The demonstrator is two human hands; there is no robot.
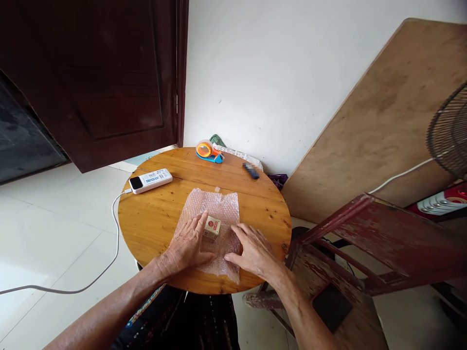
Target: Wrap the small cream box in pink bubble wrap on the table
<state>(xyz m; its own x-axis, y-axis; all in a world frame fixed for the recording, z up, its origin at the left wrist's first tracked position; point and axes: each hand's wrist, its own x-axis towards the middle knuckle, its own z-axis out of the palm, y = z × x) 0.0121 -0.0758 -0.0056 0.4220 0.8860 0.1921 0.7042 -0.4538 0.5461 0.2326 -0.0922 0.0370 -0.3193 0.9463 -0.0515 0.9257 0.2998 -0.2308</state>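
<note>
Cream box (212,226) on bubble wrap (228,209), lower centre of frame, atop desk (260,201). I judge box light, stiff; pinch sides. Left hand (187,243) beside box, right hand (254,249) at wrap; both grips spread.

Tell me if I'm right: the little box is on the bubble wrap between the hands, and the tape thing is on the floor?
The tape thing's place is wrong: the head view shows it on the round table, near the wall. The little box is indeed on the bubble wrap, between the left hand and right hand.
</note>
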